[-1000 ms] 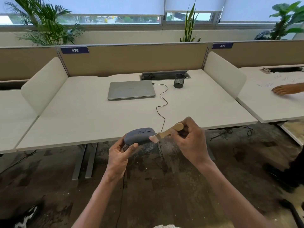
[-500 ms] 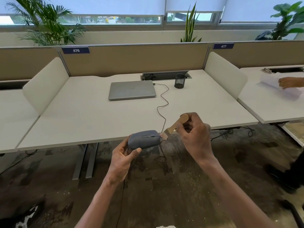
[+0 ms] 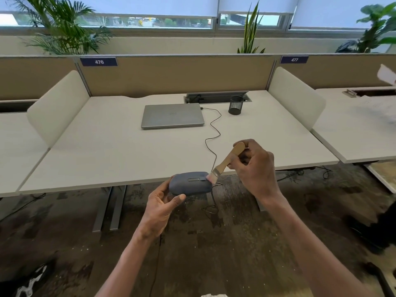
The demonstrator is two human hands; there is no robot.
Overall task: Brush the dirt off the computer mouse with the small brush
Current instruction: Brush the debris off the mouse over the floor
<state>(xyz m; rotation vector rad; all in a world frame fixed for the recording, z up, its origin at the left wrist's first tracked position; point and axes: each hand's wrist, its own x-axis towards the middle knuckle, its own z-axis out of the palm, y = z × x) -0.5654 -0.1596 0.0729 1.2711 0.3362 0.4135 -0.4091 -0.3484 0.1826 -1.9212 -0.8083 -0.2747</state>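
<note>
Off the desk edge [image 3: 128, 185], left hand [image 3: 159, 207] cupping mouse [image 3: 189, 186], fingers hidden beneath; right hand [image 3: 255, 168] pinching brush [image 3: 227, 161].

Bright daylight from the windows [image 3: 150, 21]; wide-angle bending and blur at the edges.

left hand [image 3: 159, 207] covers the underside of the computer mouse [image 3: 189, 185]; its fingers behind aren't visible. right hand [image 3: 256, 168] hides part of the small brush [image 3: 227, 161] handle. bristle tips blurred where they meet the mouse. papers [image 3: 385, 76] at right edge blurred & cut off. shoe [image 3: 32, 284] bottom left cropped.
</note>
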